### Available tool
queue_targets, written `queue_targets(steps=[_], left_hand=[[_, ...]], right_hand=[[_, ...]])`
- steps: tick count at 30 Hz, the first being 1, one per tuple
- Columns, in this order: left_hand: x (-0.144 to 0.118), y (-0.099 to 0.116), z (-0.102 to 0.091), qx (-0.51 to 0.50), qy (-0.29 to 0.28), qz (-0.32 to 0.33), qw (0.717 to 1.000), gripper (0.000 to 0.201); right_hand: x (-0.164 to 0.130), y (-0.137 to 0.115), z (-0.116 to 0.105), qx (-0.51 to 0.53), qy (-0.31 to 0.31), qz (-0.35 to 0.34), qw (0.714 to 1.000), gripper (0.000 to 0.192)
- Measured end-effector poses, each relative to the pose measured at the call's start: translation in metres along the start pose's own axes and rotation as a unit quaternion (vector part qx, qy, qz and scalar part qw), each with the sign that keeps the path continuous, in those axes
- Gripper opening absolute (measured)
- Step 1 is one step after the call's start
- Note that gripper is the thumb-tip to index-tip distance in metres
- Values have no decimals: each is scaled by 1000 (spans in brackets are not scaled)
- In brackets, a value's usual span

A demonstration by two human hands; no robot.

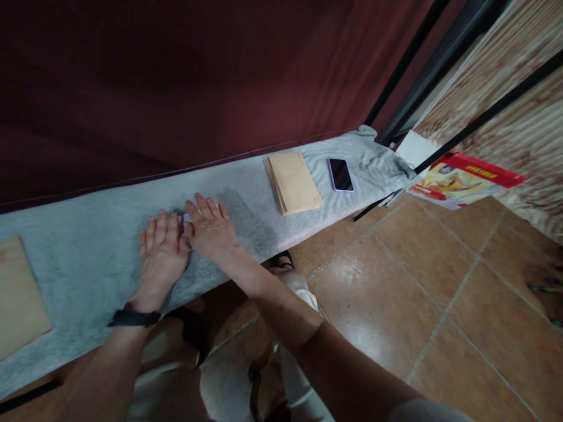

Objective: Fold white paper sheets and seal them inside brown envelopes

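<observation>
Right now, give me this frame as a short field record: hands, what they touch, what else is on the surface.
surface: long table covered with grey cloth, maroon backdrop behind
left hand: left hand flat, palm down on the cloth, black band on the wrist
right hand: right hand flat, palm down, beside the left
under hands: small pale item showing between them; too hidden to identify
right of hands: stack of tan envelopes, then a phone with dark screen up
left edge: another tan envelope
floor: brown tiles
</observation>
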State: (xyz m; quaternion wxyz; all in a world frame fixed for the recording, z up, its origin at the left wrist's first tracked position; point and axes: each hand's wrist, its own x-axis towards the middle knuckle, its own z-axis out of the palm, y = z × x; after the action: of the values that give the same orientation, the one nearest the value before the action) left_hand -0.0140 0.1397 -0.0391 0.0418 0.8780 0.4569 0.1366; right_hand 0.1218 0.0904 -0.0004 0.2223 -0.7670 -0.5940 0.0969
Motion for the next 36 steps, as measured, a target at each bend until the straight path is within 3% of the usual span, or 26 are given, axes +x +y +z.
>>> queue_targets(steps=[4, 7, 11, 17, 28, 32, 36], left_hand=[[-4, 0, 7, 4, -75, 30, 997, 62], [-9, -5, 8, 10, -66, 20, 998, 63], [-17, -15, 3, 14, -73, 26, 997, 64], [-27, -28, -5, 15, -80, 17, 997, 61], [-39, -49, -9, 13, -88, 11, 996, 60], [-35, -46, -14, 1, -77, 0, 997, 59], [-26, -34, -20, -33, -33, 4, 999, 58]], right_hand=[[-3, 0, 19, 7, -83, -33, 996, 52], [-7, 12, 29, -15, -121, -52, 991, 56], [-9, 27, 26, -42, -117, -79, 989, 54], [-4, 44, 17, -87, -126, -72, 986, 54], [1, 74, 2, -154, -87, -38, 983, 54], [3, 70, -3, -152, -67, -38, 985, 57], [-2, 50, 6, -118, -79, -98, 985, 57]])
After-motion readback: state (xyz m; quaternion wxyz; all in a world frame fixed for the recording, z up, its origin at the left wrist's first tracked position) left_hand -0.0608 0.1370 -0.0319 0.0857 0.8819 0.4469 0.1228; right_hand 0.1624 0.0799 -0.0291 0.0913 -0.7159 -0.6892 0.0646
